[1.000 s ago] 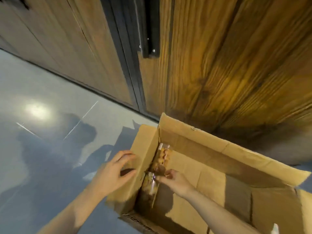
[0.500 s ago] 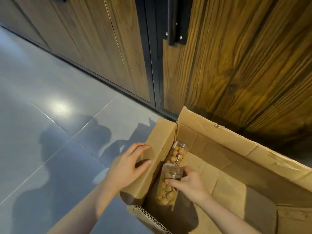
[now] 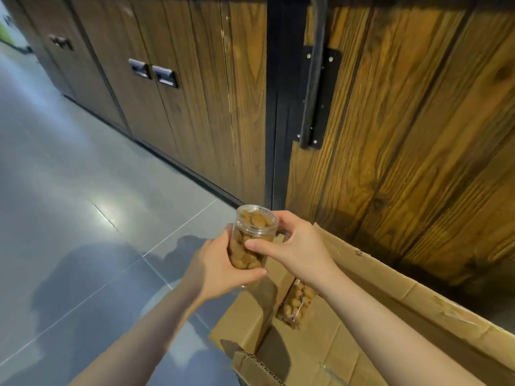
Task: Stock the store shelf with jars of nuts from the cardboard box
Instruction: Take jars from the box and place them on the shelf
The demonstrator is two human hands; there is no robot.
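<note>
A glossy grey tiled floor (image 3: 83,190) lies at left beside dark wood-grain cabinet doors (image 3: 172,112) with metal handles. At centre, a clear round plastic jar (image 3: 252,240) packed with tan nuts is held upright above the box's left edge, the left hand (image 3: 223,268) cupping its base with curled fingers and the right hand (image 3: 298,249) gripping its upper side. Below right, an open brown cardboard box (image 3: 362,330) holds a second jar (image 3: 296,305) lying on its side.
</note>
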